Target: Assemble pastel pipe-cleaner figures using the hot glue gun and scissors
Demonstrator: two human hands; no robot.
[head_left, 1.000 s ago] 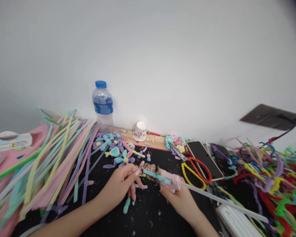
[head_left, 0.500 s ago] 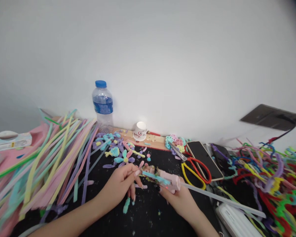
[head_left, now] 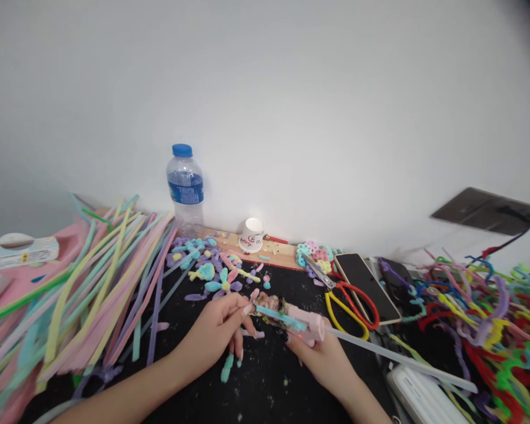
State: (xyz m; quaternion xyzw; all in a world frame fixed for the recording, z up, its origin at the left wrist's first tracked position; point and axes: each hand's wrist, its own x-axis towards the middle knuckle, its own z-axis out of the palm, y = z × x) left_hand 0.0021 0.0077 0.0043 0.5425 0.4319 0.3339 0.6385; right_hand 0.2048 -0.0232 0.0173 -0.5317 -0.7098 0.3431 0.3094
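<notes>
My right hand (head_left: pixel 320 353) is closed around a pink hot glue gun (head_left: pixel 312 327), its soiled front end pointing left. A long translucent glue stick (head_left: pixel 401 356) juts out of its back, and a light blue strip runs along its side. At the gun's tip, the thumb and forefinger of my left hand (head_left: pixel 223 327) pinch a small pink fuzzy petal (head_left: pixel 255 294). Below the left fingers is a teal fuzzy piece (head_left: pixel 227 368); whether they touch it I cannot tell. A fuzzy flower (head_left: pixel 225 286) with blue, pink and purple petals lies just beyond that hand.
Pastel fuzzy stems (head_left: pixel 101 294) heap up at left, tangled bright ones (head_left: pixel 490 330) at right. Scissors (head_left: pixel 353 303) lie beside a phone (head_left: pixel 366 285). A bottle (head_left: pixel 185 188) and paper cup (head_left: pixel 251 235) stand by the wall. A white power bank (head_left: pixel 424 394) sits near right.
</notes>
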